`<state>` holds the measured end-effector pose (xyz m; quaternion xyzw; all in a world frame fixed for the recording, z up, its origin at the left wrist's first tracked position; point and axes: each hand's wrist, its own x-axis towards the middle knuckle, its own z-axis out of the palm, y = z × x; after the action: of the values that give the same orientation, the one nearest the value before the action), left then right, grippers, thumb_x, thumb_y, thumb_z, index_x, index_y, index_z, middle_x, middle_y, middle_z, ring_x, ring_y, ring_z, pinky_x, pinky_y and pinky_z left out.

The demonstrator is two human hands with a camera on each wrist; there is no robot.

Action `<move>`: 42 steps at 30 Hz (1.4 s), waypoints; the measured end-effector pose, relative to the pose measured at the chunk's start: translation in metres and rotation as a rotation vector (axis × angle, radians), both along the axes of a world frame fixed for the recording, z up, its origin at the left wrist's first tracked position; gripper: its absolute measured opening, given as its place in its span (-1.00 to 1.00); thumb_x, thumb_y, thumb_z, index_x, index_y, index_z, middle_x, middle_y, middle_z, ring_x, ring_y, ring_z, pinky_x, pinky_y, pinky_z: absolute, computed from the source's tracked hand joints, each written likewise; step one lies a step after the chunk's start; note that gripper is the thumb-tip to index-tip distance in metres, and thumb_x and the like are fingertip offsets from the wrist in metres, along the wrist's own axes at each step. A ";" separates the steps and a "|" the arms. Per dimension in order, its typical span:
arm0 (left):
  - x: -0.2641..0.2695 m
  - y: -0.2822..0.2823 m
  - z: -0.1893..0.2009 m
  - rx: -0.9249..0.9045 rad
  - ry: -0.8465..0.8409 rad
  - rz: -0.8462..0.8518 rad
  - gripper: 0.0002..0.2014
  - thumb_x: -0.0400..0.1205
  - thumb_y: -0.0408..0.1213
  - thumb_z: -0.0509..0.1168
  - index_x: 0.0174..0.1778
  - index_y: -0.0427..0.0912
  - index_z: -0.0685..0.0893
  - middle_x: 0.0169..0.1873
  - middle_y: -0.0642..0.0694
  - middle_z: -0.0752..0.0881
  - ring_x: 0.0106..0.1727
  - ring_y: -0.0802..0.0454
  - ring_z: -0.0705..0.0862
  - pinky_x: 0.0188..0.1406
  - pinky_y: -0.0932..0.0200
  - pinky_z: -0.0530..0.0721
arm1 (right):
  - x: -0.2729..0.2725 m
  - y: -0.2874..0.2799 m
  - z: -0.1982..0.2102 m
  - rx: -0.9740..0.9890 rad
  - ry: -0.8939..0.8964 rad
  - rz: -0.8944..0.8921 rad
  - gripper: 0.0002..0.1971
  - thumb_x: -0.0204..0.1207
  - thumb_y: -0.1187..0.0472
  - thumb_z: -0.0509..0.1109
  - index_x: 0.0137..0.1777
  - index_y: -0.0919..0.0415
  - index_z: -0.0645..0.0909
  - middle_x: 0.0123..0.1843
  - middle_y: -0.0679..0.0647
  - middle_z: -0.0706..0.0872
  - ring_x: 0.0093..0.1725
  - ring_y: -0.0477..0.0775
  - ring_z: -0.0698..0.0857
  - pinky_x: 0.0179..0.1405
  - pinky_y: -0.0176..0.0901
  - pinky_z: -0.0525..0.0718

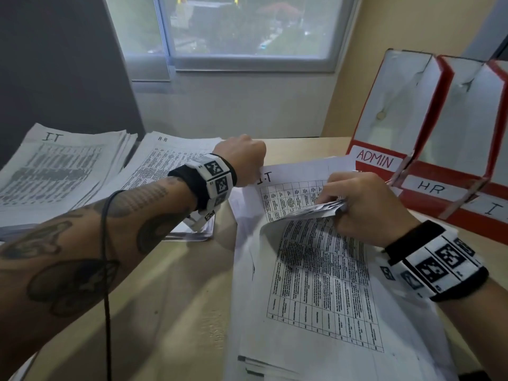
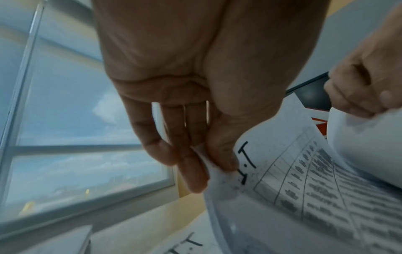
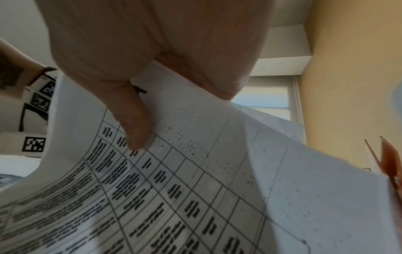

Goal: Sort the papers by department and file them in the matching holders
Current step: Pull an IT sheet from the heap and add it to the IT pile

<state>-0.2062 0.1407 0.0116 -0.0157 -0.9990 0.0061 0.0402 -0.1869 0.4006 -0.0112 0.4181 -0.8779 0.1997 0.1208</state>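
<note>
Paper corner (image 2: pixel 219 173) pinched, tabletop (image 1: pixel 176 284) alongside

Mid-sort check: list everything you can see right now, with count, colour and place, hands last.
I.T sheet: one, white with a printed table, lifted above the unsorted stack.
Unsorted stack: one, white, near right of the desk.
IT pile: one, white, far left.
HR pile: one, white, beside the IT pile.
Holders: three in view, red and white, far right, labelled ADMIN, HR, I.
Desk: one, tan.
Window: one, behind the desk.
Left hand: pinches the I.T sheet's corner.
Right hand: grips folded-back sheets.
</note>
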 end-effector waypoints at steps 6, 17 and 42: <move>0.013 0.007 0.017 -0.150 0.138 -0.064 -0.72 0.56 0.00 0.59 0.03 -0.09 0.79 -0.17 -0.14 0.70 -0.20 -0.22 0.65 -0.23 -0.01 0.61 | 0.002 -0.007 0.003 0.041 0.004 -0.094 -0.75 0.16 0.24 0.81 -0.24 0.04 0.81 0.25 0.01 0.76 0.25 0.15 0.70 0.20 0.21 0.72; 0.022 0.026 0.036 0.661 -0.095 -0.400 -0.83 0.46 -0.09 0.69 -0.19 -0.05 0.87 -0.43 0.09 0.82 -0.46 0.27 0.70 -0.40 0.42 0.56 | -0.006 -0.016 0.008 0.012 0.058 -0.068 -0.73 0.18 0.36 0.77 -0.28 0.10 0.75 -0.32 -0.07 0.77 -0.30 0.06 0.72 -0.22 -0.12 0.63; -0.034 0.000 -0.031 0.186 -0.132 0.007 -0.75 0.64 -0.13 0.51 -0.31 -0.12 0.71 -0.37 -0.07 0.55 -0.14 -0.19 0.65 -0.32 0.10 0.54 | 0.003 0.014 -0.001 -0.064 0.016 0.018 -0.78 0.40 -0.04 0.48 -0.25 0.12 0.76 -0.26 -0.11 0.69 -0.33 -0.04 0.65 -0.32 -0.27 0.45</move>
<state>-0.2404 0.1411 -0.0193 -0.0087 -0.9958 -0.0874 -0.0244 -0.1844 0.4147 -0.0126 0.4234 -0.8663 0.2253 0.1393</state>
